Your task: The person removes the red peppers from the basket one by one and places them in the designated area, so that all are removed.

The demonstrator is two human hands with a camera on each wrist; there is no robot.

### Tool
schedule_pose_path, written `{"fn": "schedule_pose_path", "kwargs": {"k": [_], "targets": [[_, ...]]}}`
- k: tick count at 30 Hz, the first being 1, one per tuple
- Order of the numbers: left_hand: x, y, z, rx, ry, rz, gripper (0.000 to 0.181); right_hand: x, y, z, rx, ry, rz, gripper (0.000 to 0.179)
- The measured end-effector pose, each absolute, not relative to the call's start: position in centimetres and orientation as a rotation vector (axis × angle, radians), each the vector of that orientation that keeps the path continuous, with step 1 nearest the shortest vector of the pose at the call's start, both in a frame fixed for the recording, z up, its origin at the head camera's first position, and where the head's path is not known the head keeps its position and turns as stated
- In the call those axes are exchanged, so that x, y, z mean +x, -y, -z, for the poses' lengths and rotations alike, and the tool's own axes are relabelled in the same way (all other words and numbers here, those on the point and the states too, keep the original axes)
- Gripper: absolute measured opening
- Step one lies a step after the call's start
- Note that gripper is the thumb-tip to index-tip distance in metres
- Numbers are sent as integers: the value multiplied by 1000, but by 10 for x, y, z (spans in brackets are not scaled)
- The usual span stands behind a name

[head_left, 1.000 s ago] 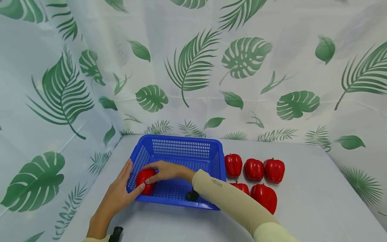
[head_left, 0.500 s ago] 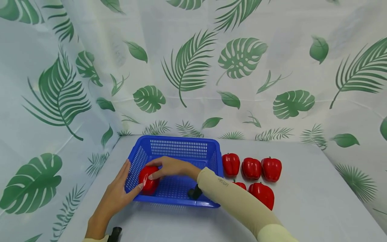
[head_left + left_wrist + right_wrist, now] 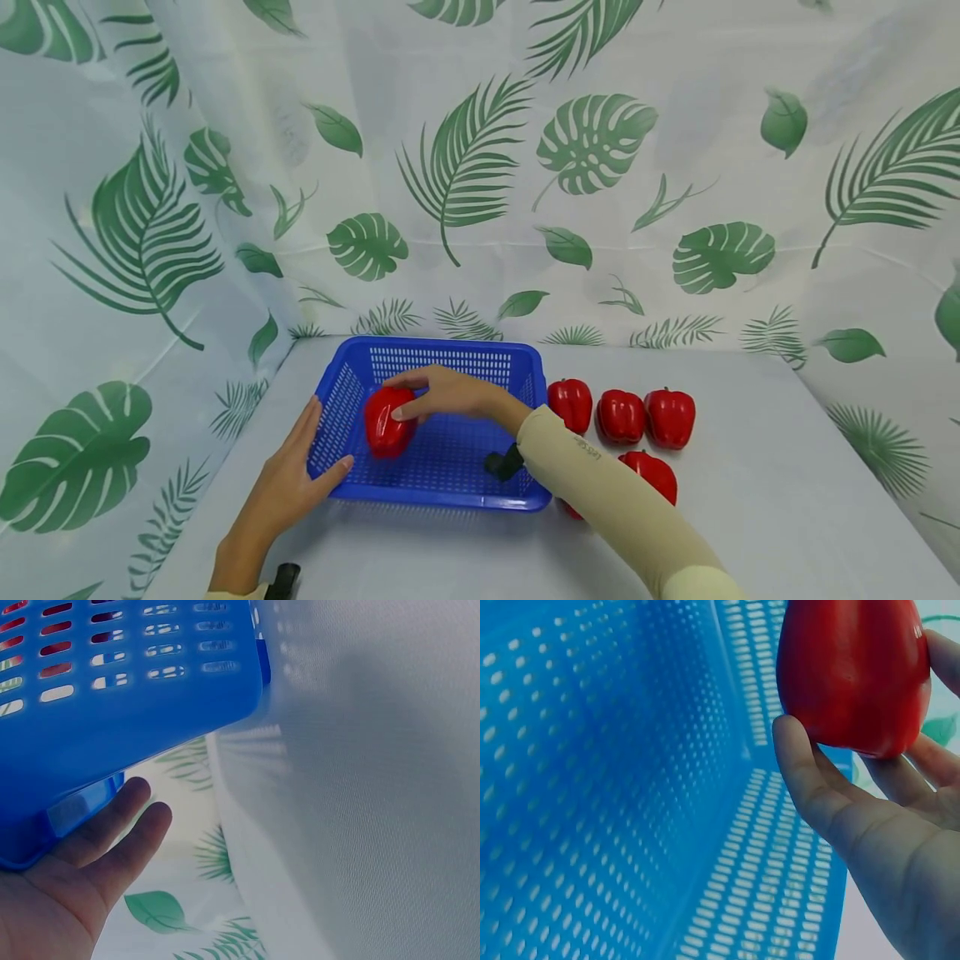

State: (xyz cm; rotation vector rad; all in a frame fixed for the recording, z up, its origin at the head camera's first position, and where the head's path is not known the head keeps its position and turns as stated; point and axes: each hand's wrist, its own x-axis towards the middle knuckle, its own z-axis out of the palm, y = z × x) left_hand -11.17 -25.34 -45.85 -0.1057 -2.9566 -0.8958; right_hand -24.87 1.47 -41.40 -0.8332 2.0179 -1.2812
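In the head view, a blue perforated plastic basket (image 3: 480, 502) stands on the white table. My right hand (image 3: 450, 392) reaches over it and grips a red bell pepper (image 3: 388, 423) between thumb and fingers. The right wrist view shows that bell pepper (image 3: 855, 675) from close by, with fingers around its lower end and the basket floor away from it. My left hand (image 3: 288, 475) rests at the basket's left front corner, its fingers straight along the outside and the thumb near the rim. Two extended fingers show beside the basket wall (image 3: 135, 727) in the left wrist view.
Right of the basket, red bell peppers (image 3: 621, 417) stand in a back row, with another bell pepper (image 3: 654, 477) in front. One more, mostly hidden, shows beneath my right sleeve (image 3: 607, 492). A leaf-patterned curtain (image 3: 480, 167) backs the table (image 3: 765, 467).
My right hand has lifted the bell pepper from the basket's left front corner and moved it rightward and back, away from my left thumb. The left hand stays at the basket's corner.
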Motion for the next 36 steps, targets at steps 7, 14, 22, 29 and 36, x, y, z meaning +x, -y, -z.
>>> {"fn": "schedule_pose_path", "kwargs": {"k": [7,14,22,29,36], "targets": [[-115,254,460,-116,2950,889,106,-253,-34,409,-800,-2012,1321,58],[-114,255,462,-136,2940,923,107,-252,-55,401,-783,-2024,1336,59],[-111,254,461,-144,2940,929,108,-252,-80,393,-768,-2068,1340,58],[-111,255,461,-144,2943,936,109,-250,-98,383,-762,-2099,1346,58],[-110,254,458,-143,2947,920,109,-249,-118,377,-731,-2181,1316,61]]}}
